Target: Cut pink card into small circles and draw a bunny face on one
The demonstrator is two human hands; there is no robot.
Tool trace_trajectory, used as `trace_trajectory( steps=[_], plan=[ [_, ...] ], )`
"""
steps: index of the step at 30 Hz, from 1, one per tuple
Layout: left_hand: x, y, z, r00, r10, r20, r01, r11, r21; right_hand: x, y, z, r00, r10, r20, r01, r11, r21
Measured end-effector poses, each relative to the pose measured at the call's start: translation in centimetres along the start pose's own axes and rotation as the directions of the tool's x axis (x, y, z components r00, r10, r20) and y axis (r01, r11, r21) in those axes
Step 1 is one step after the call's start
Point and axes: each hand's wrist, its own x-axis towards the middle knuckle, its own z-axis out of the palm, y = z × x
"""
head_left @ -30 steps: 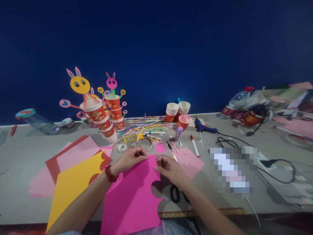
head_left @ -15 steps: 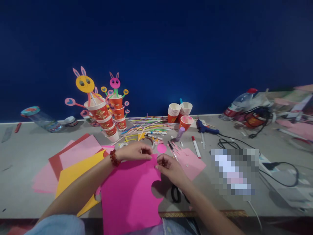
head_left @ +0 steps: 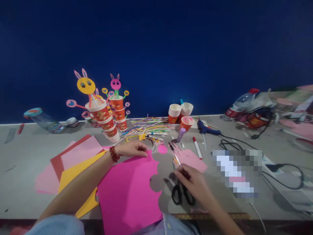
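My left hand (head_left: 133,149) pinches the top edge of a magenta paper sheet (head_left: 124,189), which slopes over the table's front edge. Round bites are cut out of the sheet's right side. My right hand (head_left: 192,181) is at a pair of black-handled scissors (head_left: 177,195), fingers closed around the part above the handles. The fingers cover the scissors' middle. Just beyond them lie a dark pen (head_left: 171,148) and a cut light-pink sheet (head_left: 193,160). A magenta paper disc (head_left: 162,149) rests beyond the sheet's top corner.
Left are yellow (head_left: 78,169) and pink paper sheets (head_left: 80,150). Behind stand stacked red cups with paper rabbit figures (head_left: 100,112), coloured sticks (head_left: 149,124), plain cups (head_left: 173,112) and a glue stick (head_left: 180,134). A blue glue gun (head_left: 207,128) and its cable lie right.
My right hand has left the magenta sheet's edge and moved right and nearer, to the scissors. The left hand still holds the sheet, which has shifted slightly left.
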Motion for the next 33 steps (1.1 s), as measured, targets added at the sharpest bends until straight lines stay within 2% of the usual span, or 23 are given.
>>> trace_trajectory(
  steps=[3,6,11,15,19,23,25,28,30,33],
  plan=[
    [0.5,-1.4,0.2,1.0,-0.016,0.0,0.016,1.0,-0.02,-3.2,1.0,-0.1,0.998,0.067,0.02,-0.057,0.945,-0.322],
    [1.2,-2.2,0.4,1.0,-0.02,0.022,0.021,0.998,-0.051,-5.3,1.0,0.7,0.994,0.108,-0.012,-0.099,0.859,-0.503],
    [2.1,-2.3,0.8,0.998,-0.012,0.059,0.018,0.995,-0.097,-5.6,0.5,2.0,0.979,0.197,-0.057,-0.191,0.774,-0.604],
    [2.1,-2.4,0.9,0.997,-0.012,0.071,0.021,0.993,-0.118,-5.5,0.2,2.0,0.965,0.257,-0.051,-0.238,0.777,-0.582],
    [1.9,-2.7,1.0,0.997,-0.018,0.075,0.028,0.991,-0.132,-5.8,0.9,1.3,0.941,0.336,-0.04,-0.322,0.855,-0.407],
    [2.0,-2.8,1.1,0.996,-0.009,0.094,0.022,0.99,-0.139,-5.9,2.5,0.7,0.96,0.278,0.029,-0.278,0.961,-0.009],
    [2.1,-2.7,1.1,0.995,0.0,0.097,0.013,0.99,-0.14,-5.8,2.7,0.6,0.952,0.265,0.151,-0.296,0.922,0.249],
    [2.1,-2.3,1.1,0.995,0.015,0.099,-0.001,0.99,-0.144,-5.4,2.2,0.5,0.9,0.261,0.35,-0.415,0.759,0.502],
    [2.0,-2.0,1.0,0.995,0.023,0.1,-0.009,0.989,-0.147,-4.8,1.6,0.4,0.891,0.229,0.393,-0.428,0.712,0.557],
    [1.8,-1.6,0.9,0.995,0.029,0.099,-0.014,0.989,-0.147,-3.7,0.9,-0.1,0.909,0.209,0.359,-0.374,0.788,0.489]
  ],
)
